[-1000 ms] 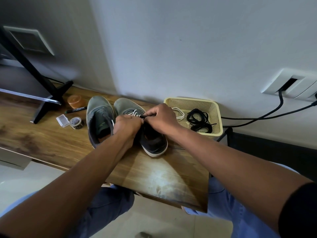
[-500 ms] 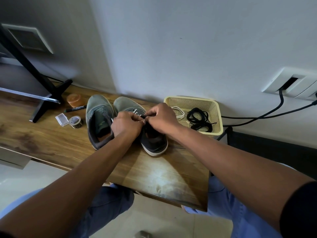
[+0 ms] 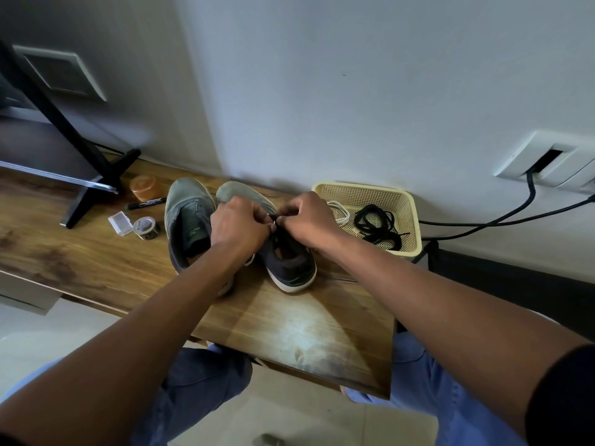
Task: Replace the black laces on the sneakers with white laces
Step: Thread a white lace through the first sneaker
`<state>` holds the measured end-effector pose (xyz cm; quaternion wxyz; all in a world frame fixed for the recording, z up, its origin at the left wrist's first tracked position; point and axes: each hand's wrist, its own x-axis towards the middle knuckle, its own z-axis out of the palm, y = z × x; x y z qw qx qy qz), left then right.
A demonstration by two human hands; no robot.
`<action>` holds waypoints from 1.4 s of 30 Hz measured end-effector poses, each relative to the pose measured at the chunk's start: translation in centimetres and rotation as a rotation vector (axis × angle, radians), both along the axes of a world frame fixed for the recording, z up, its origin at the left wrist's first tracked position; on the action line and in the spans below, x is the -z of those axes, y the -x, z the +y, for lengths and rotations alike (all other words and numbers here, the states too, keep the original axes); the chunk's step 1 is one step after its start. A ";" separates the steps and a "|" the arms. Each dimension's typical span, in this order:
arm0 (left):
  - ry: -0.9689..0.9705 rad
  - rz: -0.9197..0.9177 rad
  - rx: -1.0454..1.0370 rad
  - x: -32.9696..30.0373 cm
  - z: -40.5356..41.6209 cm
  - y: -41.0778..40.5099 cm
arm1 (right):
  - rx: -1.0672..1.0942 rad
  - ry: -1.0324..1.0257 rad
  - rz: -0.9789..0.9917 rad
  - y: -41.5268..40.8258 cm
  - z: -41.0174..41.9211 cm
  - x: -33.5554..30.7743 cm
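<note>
Both hands, left hand [image 3: 240, 225] and right hand [image 3: 307, 220], pinch a lace over the right sneaker [image 3: 283, 252] beside the basket [image 3: 405, 201], apparently mid-threading; next needs pulling it snug.

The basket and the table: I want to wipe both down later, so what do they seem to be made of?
The basket looks like moulded plastic, pale yellow with a matte finish: its walls and floor are an even grid of small holes. The table shows brown wood grain with a soft sheen where light falls; whether solid wood or a printed laminate, the head view cannot tell.
</note>
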<state>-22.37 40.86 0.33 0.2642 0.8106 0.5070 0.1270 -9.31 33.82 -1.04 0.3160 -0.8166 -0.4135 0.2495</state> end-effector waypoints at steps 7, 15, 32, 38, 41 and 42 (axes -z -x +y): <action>-0.139 -0.123 0.079 0.3 -0.4 0.4 | 0.001 0.000 0.001 0.0 0.1 -0.1; -0.267 -0.076 0.233 0.7 -0.4 0.3 | -0.003 -0.018 0.005 -0.1 -0.2 -0.2; -0.336 -0.050 0.226 0.9 -0.7 0.0 | 0.024 -0.009 0.034 0.1 -0.1 0.0; -0.372 -0.037 0.240 1.0 -1.0 0.2 | 0.002 0.005 0.006 0.4 -0.1 -0.1; -0.374 -0.041 0.250 1.1 -1.3 0.2 | 0.006 0.013 -0.018 0.5 -0.2 -0.1; -0.376 -0.049 0.251 1.1 -1.4 0.2 | 0.011 0.013 -0.025 0.5 -0.3 -0.1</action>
